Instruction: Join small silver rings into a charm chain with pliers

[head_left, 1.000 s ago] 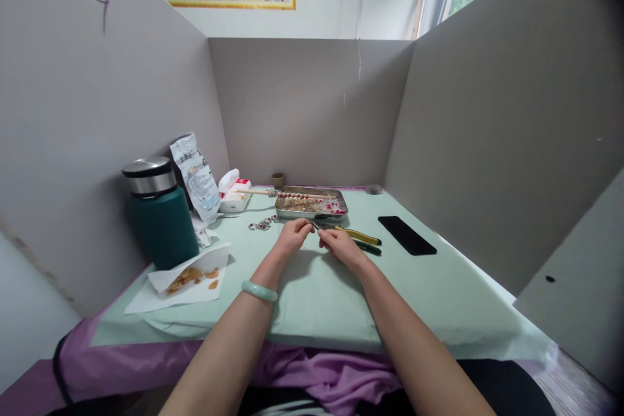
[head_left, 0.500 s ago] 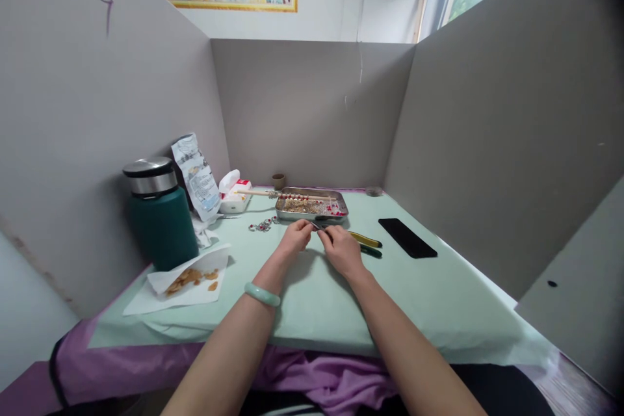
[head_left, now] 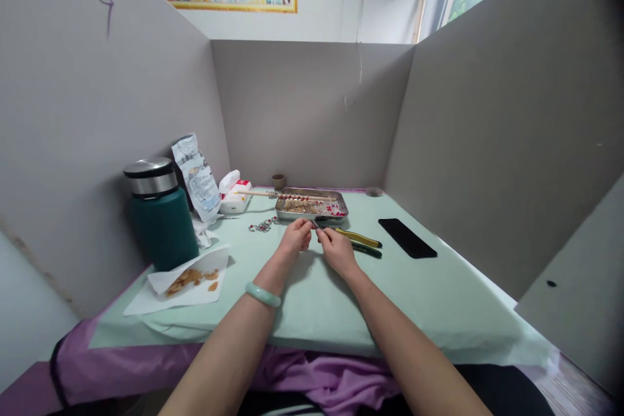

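Observation:
My left hand, with a pale green bangle on its wrist, is closed in a pinch at the front edge of the metal tray. What it pinches is too small to make out. Close beside it on the right, my right hand is also closed, around something small and dark that I cannot identify. Pliers with yellow and green handles lie just behind and right of my right hand. The tray holds gold, clear and red beads, and a stick with red beads lies across it. A beaded chain lies left of the tray.
At the left stand a green flask, a foil pouch and a tissue pack. Brown flakes lie on white paper. A black phone is at the right. A small cup stands at the back. Grey partitions enclose the table.
My right hand has shifted slightly left, toward my left hand, and more of the pliers' handles shows. My left hand has hardly moved.

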`<move>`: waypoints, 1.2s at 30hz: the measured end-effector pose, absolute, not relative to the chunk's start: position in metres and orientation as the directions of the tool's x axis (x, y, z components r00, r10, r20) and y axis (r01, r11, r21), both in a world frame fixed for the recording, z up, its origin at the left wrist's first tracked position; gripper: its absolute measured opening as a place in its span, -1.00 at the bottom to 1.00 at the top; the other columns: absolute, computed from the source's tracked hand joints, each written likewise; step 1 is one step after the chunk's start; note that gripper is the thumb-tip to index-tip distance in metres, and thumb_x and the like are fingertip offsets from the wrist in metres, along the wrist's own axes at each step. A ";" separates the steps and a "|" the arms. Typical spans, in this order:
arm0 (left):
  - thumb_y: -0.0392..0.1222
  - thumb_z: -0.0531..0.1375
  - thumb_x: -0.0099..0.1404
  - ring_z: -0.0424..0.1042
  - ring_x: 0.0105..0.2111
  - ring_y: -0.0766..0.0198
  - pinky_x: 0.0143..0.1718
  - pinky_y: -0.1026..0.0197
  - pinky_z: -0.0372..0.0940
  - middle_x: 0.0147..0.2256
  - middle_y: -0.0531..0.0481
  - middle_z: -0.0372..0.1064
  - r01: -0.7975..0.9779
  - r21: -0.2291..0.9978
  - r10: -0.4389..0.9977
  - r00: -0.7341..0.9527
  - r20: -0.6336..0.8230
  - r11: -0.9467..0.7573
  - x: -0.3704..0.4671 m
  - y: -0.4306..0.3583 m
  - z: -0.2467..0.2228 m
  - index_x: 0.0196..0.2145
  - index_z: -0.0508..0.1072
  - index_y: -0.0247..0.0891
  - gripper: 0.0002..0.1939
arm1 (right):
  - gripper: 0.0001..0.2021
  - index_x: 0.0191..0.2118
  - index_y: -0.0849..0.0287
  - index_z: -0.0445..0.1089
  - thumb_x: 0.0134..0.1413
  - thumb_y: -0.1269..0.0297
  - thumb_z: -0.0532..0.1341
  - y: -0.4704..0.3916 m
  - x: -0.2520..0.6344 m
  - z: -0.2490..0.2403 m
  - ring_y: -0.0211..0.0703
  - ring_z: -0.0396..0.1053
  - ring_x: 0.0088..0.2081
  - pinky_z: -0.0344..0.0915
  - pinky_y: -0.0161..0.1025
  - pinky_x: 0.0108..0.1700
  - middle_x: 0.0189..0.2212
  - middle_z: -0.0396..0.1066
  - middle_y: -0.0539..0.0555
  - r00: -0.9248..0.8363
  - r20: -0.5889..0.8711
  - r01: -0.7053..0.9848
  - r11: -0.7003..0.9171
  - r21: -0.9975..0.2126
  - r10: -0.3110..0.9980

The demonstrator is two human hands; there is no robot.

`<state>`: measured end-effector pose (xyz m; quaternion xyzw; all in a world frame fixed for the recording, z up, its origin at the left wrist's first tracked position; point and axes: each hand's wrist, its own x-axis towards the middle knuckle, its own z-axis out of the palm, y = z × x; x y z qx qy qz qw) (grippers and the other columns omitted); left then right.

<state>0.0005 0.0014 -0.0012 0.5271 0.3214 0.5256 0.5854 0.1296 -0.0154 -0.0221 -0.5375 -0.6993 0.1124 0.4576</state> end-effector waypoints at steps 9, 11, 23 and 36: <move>-0.08 0.20 0.15 -0.24 -0.77 0.55 -0.72 0.41 -0.25 -0.74 0.30 -0.20 -0.488 0.873 0.862 0.449 0.236 0.015 -0.010 0.004 -0.002 -0.43 0.21 -0.28 -0.74 | -0.60 -0.52 0.17 0.27 0.17 0.02 -0.04 -0.016 0.127 -0.021 -0.26 0.19 -0.51 0.06 -0.34 -0.43 -0.60 0.27 -0.03 -0.041 0.530 0.454 0.488 -0.745 0.847; -0.12 0.18 0.18 -0.25 -0.77 0.54 -0.73 0.42 -0.24 -0.74 0.29 -0.22 -0.509 0.858 0.825 0.512 0.240 0.066 -0.014 0.006 -0.003 -0.43 0.23 -0.29 -0.79 | -0.61 -0.51 0.17 0.27 0.19 0.04 -0.05 -0.016 0.128 -0.021 -0.26 0.18 -0.51 0.06 -0.34 -0.42 -0.60 0.24 -0.03 -0.055 0.596 0.520 0.532 -0.668 0.801; -0.13 0.15 0.19 -0.27 -0.76 0.52 -0.73 0.41 -0.22 -0.74 0.28 -0.27 -0.472 0.860 0.777 0.609 0.157 0.196 -0.022 0.006 -0.002 -0.46 0.26 -0.31 -0.80 | -0.67 -0.46 0.17 0.31 0.22 0.12 0.00 -0.018 0.143 -0.016 -0.15 0.21 -0.34 0.04 -0.25 -0.30 -0.46 0.28 0.09 -0.200 0.834 0.895 0.442 -0.058 0.515; -0.23 0.06 0.18 0.22 -0.52 0.37 -0.45 0.31 0.07 -0.54 0.06 0.32 0.483 0.740 0.868 0.093 0.488 -0.468 -0.006 0.011 -0.003 -0.48 0.40 -0.28 -0.84 | -0.71 -0.40 0.14 0.34 0.22 0.13 0.00 -0.011 0.146 -0.022 -0.20 0.28 -0.33 0.11 -0.31 -0.27 -0.43 0.33 0.04 -0.075 0.701 0.797 0.465 -0.385 0.709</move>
